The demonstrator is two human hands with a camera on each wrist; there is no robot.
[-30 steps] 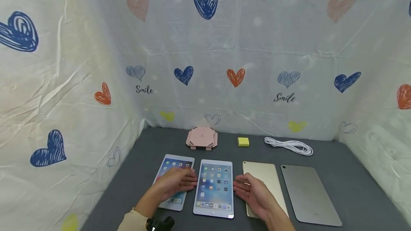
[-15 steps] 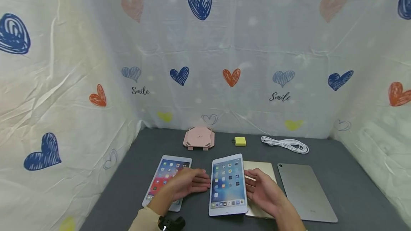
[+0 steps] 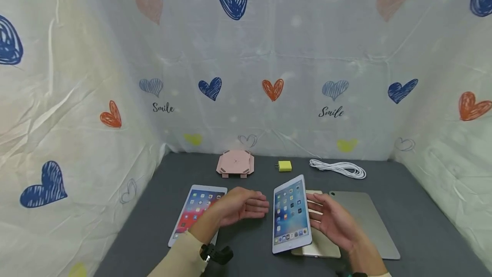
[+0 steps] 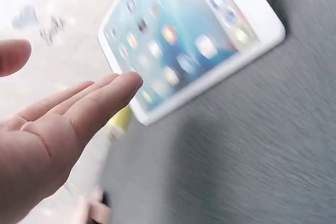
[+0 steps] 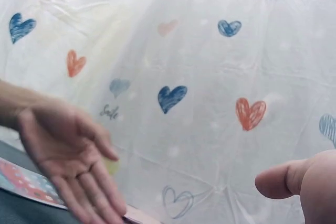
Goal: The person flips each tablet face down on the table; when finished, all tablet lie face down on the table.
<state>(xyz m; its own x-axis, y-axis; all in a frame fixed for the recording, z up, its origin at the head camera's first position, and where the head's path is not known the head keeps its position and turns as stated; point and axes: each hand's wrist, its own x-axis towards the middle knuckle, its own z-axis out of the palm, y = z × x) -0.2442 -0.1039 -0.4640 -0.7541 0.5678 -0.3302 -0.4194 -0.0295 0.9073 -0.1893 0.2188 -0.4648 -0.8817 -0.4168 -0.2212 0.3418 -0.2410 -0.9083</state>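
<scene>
A white-framed tablet point(image 3: 291, 215) with a lit screen of app icons stands tilted between both hands, partly covering a gold tablet point(image 3: 320, 245) lying face down. My left hand point(image 3: 246, 203) is beside its left edge, fingers straight and together; whether the fingertips touch cannot be told. In the left wrist view, that hand point(image 4: 58, 129) has its thumb held apart. At the tablet's right edge is my right hand point(image 3: 333, 219), with its extended fingers by the edge and their tips partly hidden. The right wrist view shows only the right thumb point(image 5: 283, 179) of that hand.
Another lit white tablet point(image 3: 190, 215) lies at the left, partly under the left forearm. A silver tablet point(image 3: 365, 213) lies face down at the right. Along the back are a pink folding stand point(image 3: 235, 162), a yellow plug charger point(image 3: 285, 166) and a coiled white cable point(image 3: 340, 168).
Between my two hands the white tablet has gone from flat in the middle to tilted and farther right, over the gold tablet. Both hands have shifted right with it.
</scene>
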